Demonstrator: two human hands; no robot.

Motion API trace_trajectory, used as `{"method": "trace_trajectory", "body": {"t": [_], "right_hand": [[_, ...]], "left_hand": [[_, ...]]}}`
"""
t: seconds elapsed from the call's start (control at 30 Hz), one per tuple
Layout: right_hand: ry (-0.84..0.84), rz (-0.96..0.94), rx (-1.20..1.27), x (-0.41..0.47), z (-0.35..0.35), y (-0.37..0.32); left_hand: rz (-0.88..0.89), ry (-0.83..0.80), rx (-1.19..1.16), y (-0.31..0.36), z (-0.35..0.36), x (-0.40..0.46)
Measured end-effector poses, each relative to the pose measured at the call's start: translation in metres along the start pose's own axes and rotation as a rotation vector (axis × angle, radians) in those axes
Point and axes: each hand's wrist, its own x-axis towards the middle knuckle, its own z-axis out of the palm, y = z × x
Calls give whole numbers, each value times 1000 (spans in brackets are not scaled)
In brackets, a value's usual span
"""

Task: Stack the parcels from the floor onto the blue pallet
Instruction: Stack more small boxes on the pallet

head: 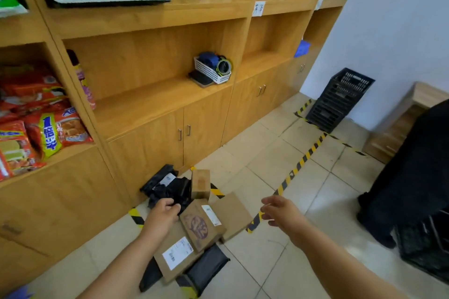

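A heap of parcels lies on the tiled floor against the wooden cabinet. My left hand (163, 213) reaches into it, fingers curled on a crumpled black plastic parcel (170, 189). Beside that stands a small upright cardboard box (200, 184). A brown box with a purple print (201, 224) leans over a flat cardboard parcel with a white label (176, 255), and a plain flat cardboard parcel (233, 216) lies to the right. Another black bag parcel (206, 267) lies underneath at the front. My right hand (279, 210) hovers above the floor right of the heap, fingers spread, holding nothing. No blue pallet is in view.
Wooden shelving (145, 109) fills the left and back, with a scale, snack packets and a white basket (211, 73). Black-yellow tape (301, 160) crosses the tiles. A black crate (337, 99) stands by the wall. A dark covered object (410, 172) and another crate stand at right.
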Motion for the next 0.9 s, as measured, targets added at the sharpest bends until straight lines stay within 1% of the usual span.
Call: {"method": "trace_trajectory", "body": {"t": [0.27,0.47,0.6,0.73,0.83,0.9], "right_hand": [[-91,64,20,118,-40,-6],[-203,74,31,228,-93,-15],[-282,88,-28,309,-141,-16],[-324,143,-118,367,-161,-16],[-376,172,-170,399,-158,-20],[-401,193,-199,415,-149,-23]], "left_hand": [[-68,28,40,48,66,72],[-116,147,13,83,136,113],[-223,226,-12,108,207,138],[-291,270,-134,129,257,152],[-322,300,-232,133,273,158],[-346,360,-272,131,275,164]]}}
